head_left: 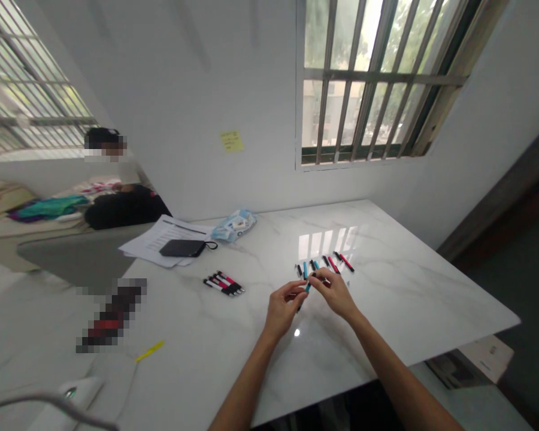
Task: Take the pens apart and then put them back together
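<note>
Over the white marbled table (408, 287), my left hand (282, 309) is closed in a pinch on a blue pen barrel (308, 287). My right hand (336, 293) pinches the upper end of the same pen, where a small dark part shows. Fingers cover much of the pen, and whether its parts are joined cannot be made out. Just beyond my hands lie loose pen parts: a blue barrel (305, 270), a black piece (299, 270) and red barrels (347, 262) with black ends. To the left, several pens (223, 283) in white, red and black lie side by side.
Papers (144, 246) with a black phone (182, 248) on top lie at the back left, beside a blue-white soft packet (234, 225). A yellow strip (150, 351) is at the left front. A person (121, 185) sits beyond the table. A cardboard box (476, 362) stands below right.
</note>
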A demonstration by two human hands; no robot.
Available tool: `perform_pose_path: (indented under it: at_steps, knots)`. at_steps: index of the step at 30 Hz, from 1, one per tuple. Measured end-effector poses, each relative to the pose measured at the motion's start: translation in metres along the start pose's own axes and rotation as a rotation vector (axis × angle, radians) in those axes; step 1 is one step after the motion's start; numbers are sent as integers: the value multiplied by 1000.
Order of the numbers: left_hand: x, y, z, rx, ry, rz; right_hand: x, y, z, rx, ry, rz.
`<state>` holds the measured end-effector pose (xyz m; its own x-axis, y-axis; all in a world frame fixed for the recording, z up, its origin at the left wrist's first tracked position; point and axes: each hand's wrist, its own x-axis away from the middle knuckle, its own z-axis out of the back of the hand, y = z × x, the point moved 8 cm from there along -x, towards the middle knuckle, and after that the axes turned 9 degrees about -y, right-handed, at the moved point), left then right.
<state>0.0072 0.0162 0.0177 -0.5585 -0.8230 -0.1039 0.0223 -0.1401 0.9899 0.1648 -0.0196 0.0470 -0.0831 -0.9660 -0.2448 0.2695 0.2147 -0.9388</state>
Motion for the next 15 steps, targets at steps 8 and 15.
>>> perform_pose_path:
  at_steps: [8,15]
  knots:
    - [1,6,12,25,48,-43,-15,-3,-20,-108,-193,-7]
    - [3,2,13,25,57,-53,-16,-9,-12,-35,-173,30]
